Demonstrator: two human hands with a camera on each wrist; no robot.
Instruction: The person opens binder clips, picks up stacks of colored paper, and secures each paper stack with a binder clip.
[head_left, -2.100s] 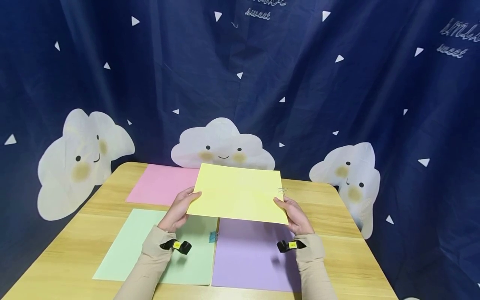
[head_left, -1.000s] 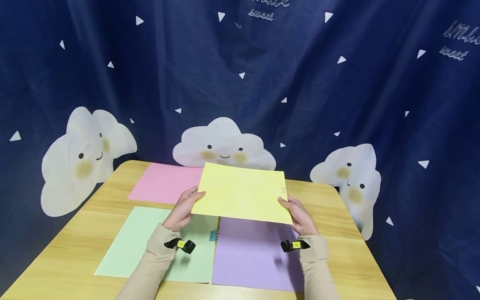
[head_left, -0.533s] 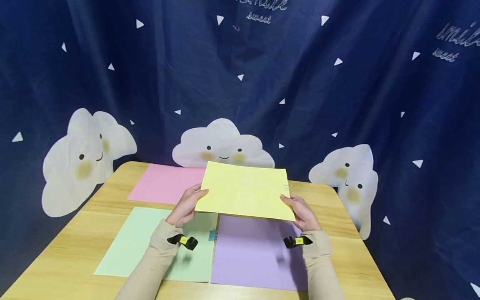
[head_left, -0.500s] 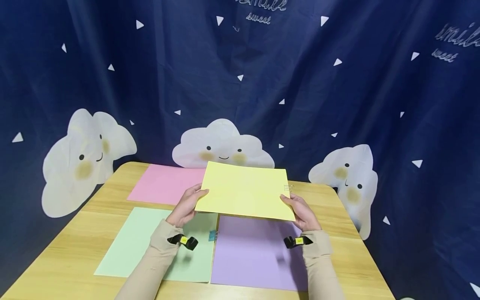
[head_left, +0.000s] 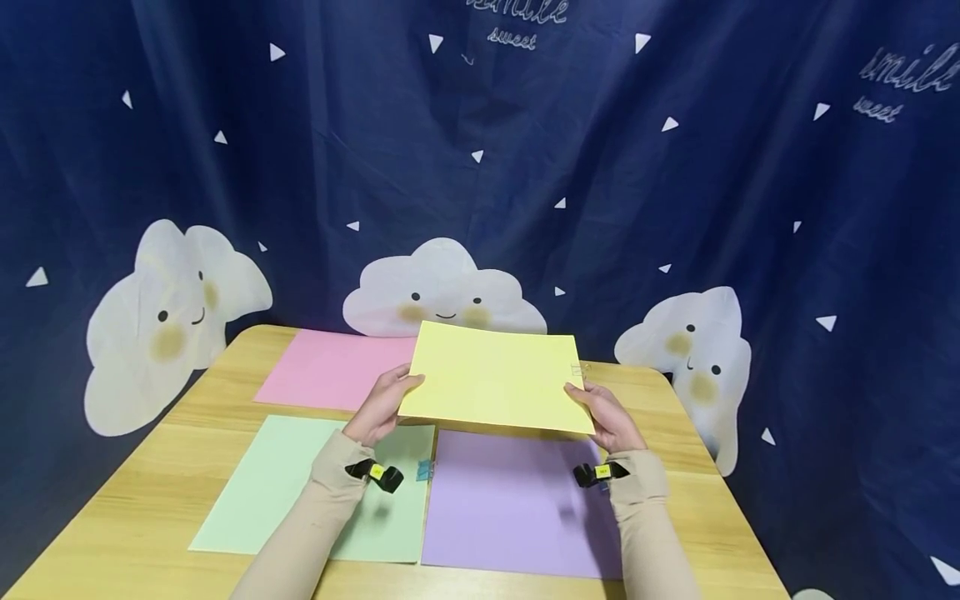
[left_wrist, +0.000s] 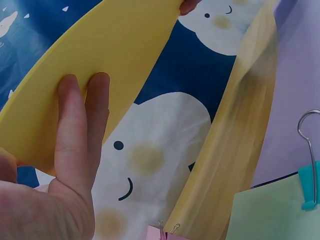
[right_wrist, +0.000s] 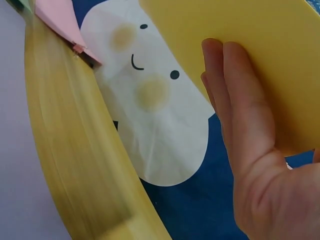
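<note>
A yellow stack of paper (head_left: 495, 379) is held up above the table, its far edge tipped upward. My left hand (head_left: 382, 406) grips its left edge, thumb on top and fingers underneath. On the right edge, my right hand (head_left: 609, 419) pinches it the same way. A binder clip (head_left: 577, 370) sits on that right edge, just beyond my right thumb. Both wrist views show the fingers (left_wrist: 71, 130) lying straight along the underside of the yellow paper.
On the wooden table (head_left: 135, 483) lie pink paper (head_left: 322, 367) at the back left, green paper (head_left: 255, 492) at the front left and purple paper (head_left: 510, 508) beside it. A teal binder clip (head_left: 424, 470) holds the green paper's right edge. A dark blue curtain (head_left: 480, 100) hangs behind.
Both hands have carried the yellow paper slightly to the right and a little upward in the head view. The grip and the papers on the table stay as they were.
</note>
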